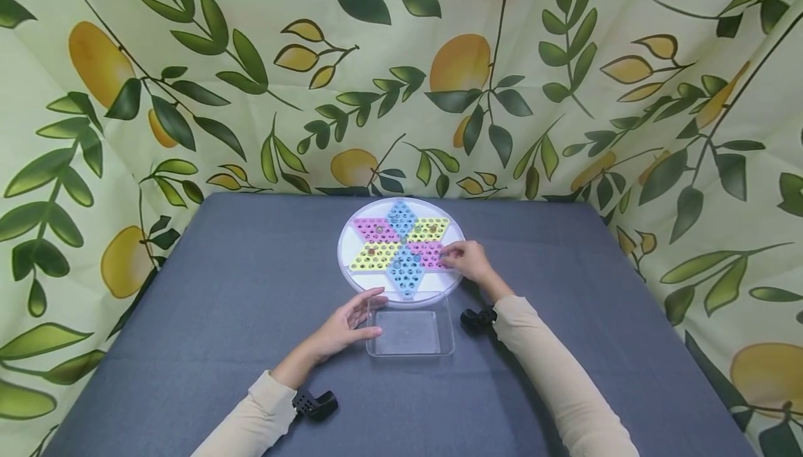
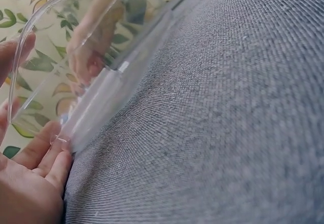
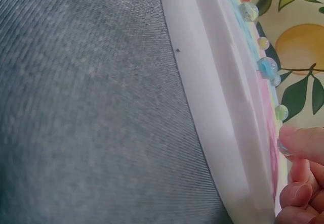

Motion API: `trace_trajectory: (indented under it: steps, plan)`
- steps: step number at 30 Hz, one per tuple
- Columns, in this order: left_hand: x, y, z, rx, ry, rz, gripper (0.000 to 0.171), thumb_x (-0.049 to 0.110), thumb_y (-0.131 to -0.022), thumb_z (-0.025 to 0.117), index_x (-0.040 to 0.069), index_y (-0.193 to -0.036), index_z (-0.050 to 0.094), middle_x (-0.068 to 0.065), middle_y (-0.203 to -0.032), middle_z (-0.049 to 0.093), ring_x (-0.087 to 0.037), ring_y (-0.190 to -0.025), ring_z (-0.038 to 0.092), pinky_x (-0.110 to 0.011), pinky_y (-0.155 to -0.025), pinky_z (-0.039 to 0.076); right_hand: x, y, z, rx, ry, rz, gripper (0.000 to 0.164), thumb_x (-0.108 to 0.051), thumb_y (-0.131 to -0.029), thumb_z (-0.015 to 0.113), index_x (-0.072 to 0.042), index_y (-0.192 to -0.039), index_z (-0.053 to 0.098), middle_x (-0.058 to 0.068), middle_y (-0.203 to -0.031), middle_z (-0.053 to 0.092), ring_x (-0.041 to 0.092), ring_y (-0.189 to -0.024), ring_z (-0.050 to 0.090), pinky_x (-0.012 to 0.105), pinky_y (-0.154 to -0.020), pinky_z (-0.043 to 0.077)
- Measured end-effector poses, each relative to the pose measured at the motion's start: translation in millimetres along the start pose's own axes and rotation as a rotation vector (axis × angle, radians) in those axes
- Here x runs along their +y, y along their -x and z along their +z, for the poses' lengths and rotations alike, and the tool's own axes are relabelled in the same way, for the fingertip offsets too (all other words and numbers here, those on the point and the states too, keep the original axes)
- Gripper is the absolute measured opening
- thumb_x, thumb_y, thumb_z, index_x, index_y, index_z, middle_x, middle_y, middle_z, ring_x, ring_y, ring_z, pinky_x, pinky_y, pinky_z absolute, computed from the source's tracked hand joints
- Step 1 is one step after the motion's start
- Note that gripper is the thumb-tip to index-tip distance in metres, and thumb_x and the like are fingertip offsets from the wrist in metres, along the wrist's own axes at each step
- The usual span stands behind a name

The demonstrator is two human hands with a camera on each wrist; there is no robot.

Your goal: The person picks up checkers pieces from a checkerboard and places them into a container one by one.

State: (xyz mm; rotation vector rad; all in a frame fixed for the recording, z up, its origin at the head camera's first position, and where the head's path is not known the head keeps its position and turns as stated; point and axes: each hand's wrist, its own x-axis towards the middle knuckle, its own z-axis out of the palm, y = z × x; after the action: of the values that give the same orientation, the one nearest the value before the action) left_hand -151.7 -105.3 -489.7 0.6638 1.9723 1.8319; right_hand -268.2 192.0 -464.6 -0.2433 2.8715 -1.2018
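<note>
The right hand (image 1: pixel 465 260) pinches a clear, bluish marble (image 3: pixel 284 147) between thumb and finger over the pink section at the right side of the board (image 1: pixel 370 283); whether the marble touches its hole cannot be told. The board, round and white with a star of pink, yellow and blue holed sections, lies under the right hand's fingertips and stretches away to their left, ahead and to the right of the left hand (image 1: pixel 351 321). That hand is spread, thumb apart from the fingers, touching the left side of a clear box (image 1: pixel 408 331). The box stands on the table (image 1: pixel 263 269) just right of the left hand, nearer the person than the right hand, by the board's near edge. Just beyond the pinched marble sits a greenish marble (image 3: pixel 282 113); others dot the board left of the right hand, including a blue one (image 3: pixel 266 67). Below the right hand, the board's white side bears a dark speck (image 3: pixel 177 50), too small to read as a letter or mark.
</note>
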Motion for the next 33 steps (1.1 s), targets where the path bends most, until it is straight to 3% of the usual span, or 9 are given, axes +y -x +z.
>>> trace_trajectory:
  steps: [14, 33]
  plan:
    - [-0.4, -0.2, 3.0, 0.025, -0.011, 0.005, 0.074, 0.012, -0.086, 0.07, 0.006, -0.148, 0.031, -0.025, -0.149, 0.041, -0.041, -0.144, 0.031, -0.059, -0.121, 0.019, -16, 27, -16, 0.025, -0.112, -0.113, 0.023, -0.006, -0.079, 0.075, 0.007, -0.097, 0.072, -0.006, -0.056, 0.044, 0.001, -0.052, 0.035, 0.015, -0.047, 0.029]
    - [-0.2, 3.2, 6.0, 0.061, -0.034, 0.017, 0.073, 0.012, -0.086, 0.07, 0.005, -0.148, 0.031, -0.026, -0.148, 0.043, -0.043, -0.143, 0.031, -0.061, -0.119, 0.022, -40, 84, -15, -0.185, -0.235, -0.224, 0.019, -0.008, -0.08, 0.075, 0.006, -0.093, 0.071, -0.006, -0.06, 0.04, -0.004, -0.053, 0.032, 0.013, -0.047, 0.026]
